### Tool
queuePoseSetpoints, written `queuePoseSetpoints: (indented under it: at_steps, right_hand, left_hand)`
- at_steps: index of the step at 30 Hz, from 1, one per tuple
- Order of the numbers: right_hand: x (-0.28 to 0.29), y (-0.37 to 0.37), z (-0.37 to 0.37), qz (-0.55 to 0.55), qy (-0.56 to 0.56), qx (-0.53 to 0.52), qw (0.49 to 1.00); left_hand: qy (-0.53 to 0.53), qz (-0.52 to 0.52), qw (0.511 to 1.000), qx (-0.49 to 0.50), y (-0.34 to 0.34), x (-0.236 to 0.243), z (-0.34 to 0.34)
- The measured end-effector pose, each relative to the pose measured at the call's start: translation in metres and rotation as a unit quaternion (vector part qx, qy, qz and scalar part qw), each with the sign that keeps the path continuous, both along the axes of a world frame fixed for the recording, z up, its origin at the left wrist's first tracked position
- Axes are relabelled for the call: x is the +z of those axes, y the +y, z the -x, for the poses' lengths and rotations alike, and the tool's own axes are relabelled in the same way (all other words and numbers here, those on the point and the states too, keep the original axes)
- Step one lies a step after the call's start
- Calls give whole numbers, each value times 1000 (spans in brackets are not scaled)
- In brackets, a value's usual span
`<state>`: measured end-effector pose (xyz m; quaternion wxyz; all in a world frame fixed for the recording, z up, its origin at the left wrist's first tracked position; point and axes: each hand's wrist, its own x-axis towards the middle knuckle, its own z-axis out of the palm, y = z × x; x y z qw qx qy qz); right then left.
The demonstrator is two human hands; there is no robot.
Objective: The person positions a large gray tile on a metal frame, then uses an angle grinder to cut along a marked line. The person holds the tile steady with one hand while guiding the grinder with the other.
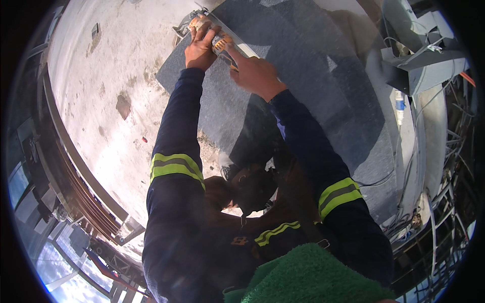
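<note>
A dusty orange hand-held power tool (222,42) sits at the far edge of a large grey sheet (217,108), its front end over the pale ground. My left hand (200,50) is closed over the tool's front body. Behind it, my right hand (256,76) wraps the rear part, with the index finger stretched along the body. Metal parts show at the tool's front, but whatever cuts or grinds there cannot be made out. Beside the tool, a narrow pale strip (247,49) runs along the sheet.
Pale, stained concrete (101,91) spreads to the left, with long metal bars (76,177) at its edge. On the right stand a grey metal box (419,70) with wires and a blue-and-white connector (400,107). Loose cables (404,202) trail below it.
</note>
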<state>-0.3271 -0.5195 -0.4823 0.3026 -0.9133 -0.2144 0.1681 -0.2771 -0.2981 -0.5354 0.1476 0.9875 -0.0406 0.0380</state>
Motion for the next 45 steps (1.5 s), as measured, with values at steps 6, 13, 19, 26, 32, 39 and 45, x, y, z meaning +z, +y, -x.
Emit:
queuePoseSetpoints:
  at_steps: [6,13,19,26,32,39,45]
  right_hand:
    - [7,-12,16,5,29,-1,1000]
    - [9,-17,25,14,17,-8,1000]
    - [12,-22,29,19,22,-3,1000]
    - [11,-32,40,5,24,-10,1000]
    - [12,-44,49,8,18,-8,1000]
    - [16,-45,51,9,31,-1,999]
    - [12,-24,25,1,51,-5,999]
  left_hand:
    - [-26,-9,1000,-13,-9,4,17]
    - [-19,-2,1000,-7,-17,9,25]
    - [-25,2,1000,-9,-22,8,30]
    - [-33,-6,999,-9,-31,8,40]
    - [-34,-8,999,-7,-42,10,50]
    - [-34,-12,999,-7,-42,8,53]
    - [-22,-8,1000,0,-20,2,27]
